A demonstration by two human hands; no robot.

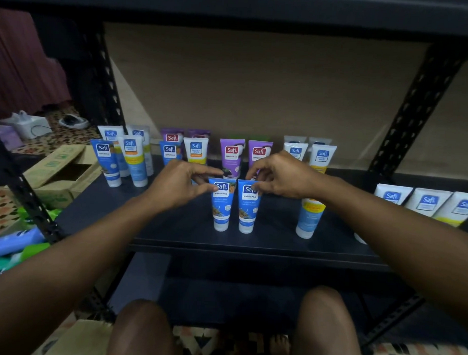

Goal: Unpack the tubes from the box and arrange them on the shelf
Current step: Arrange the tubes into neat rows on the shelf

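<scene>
Two blue tubes stand cap-down side by side near the front of the dark shelf (172,228). My left hand (179,186) pinches the top of the left blue tube (221,206). My right hand (280,173) pinches the top of the right blue tube (248,209). Behind them stand two purple tubes (231,156), and further left several blue and white tubes (132,160). A white and yellow tube (309,217) stands under my right forearm. Three white tubes (428,202) lean at the far right.
An open cardboard box (60,171) sits on the floor to the left of the shelf, behind the black slotted upright (23,191). Green and blue packages (15,244) lie at the lower left. My knees are below the shelf's front edge.
</scene>
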